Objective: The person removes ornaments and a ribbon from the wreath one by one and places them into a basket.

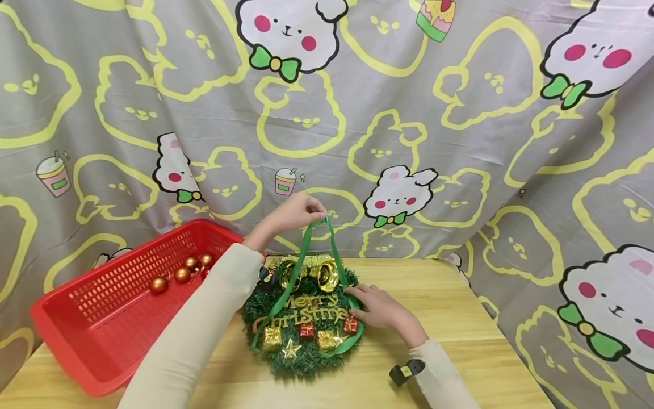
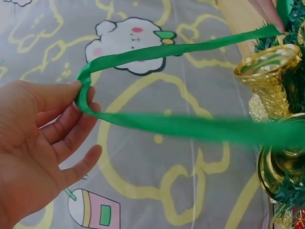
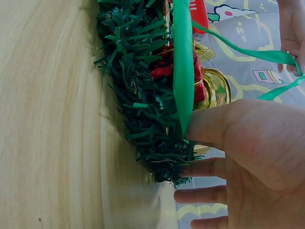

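Observation:
A green tinsel wreath (image 1: 301,366) lies on the table, with gold "Merry Christmas" lettering (image 1: 301,318), gold bells (image 1: 327,277), small red and gold gift boxes and a gold star (image 1: 291,349). My left hand (image 1: 296,213) is raised above its far side and pinches the top of a loop of green ribbon (image 2: 143,53) between thumb and fingertips. Both strands run down from there to the wreath. At the wreath's right edge is my right hand (image 1: 380,309), its fingers extended; in the right wrist view the thumb touches the ribbon.
To the left, a red plastic basket (image 1: 66,341) holds several shiny ornament balls (image 1: 159,284). The wooden table (image 1: 434,363) reaches back to a grey curtain (image 1: 317,165) printed with cartoon animals. A black wrist device (image 1: 406,372) sits at the right sleeve.

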Demonstrator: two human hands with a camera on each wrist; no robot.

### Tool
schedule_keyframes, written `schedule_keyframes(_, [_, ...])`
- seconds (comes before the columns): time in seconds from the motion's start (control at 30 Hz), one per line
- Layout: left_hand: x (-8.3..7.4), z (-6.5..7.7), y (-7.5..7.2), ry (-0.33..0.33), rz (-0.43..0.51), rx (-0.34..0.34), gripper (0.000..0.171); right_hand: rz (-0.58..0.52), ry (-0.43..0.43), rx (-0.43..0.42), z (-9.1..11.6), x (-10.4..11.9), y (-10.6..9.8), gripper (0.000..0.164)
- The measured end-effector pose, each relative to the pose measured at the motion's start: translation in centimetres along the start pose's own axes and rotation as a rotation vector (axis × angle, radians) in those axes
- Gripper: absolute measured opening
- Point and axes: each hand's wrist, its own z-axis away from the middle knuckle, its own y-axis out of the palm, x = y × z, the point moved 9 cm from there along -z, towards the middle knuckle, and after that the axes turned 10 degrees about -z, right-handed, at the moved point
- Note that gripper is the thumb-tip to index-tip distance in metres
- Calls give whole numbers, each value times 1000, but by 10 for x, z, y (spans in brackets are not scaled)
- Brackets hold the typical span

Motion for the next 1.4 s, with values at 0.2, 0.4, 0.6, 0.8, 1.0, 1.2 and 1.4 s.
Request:
schedule_keyframes(0.2, [-5, -2, -11, -2, 10, -86, 19, -13, 7, 4, 0, 1, -1, 57])
schedule_keyframes(0.4, [-5, -2, -25, -13, 4, -156, 21, -10, -8, 4, 1, 2, -1, 57])
schedule_keyframes(0.6, [-5, -2, -41, -25, 26, -240, 21, -3, -16, 4, 0, 1, -1, 55])
schedule_keyframes(0.8, [-10, -1, -53, -27, 36, -285, 21, -20, -27, -2, 0, 2, -2, 42])
schedule_keyframes(1.0, [-12, 0, -57, -44, 24, -282, 21, -39, -33, -2, 0, 3, -3, 33])
schedule_keyframes(1.2, [-11, -4, -46, -39, -7, -216, 22, -26, -49, 8, -2, 4, -2, 42])
schedule_keyframes(1.4, [-9, -1, -49, -36, 20, -247, 22, -12, -44, 23, 1, 5, 0, 43])
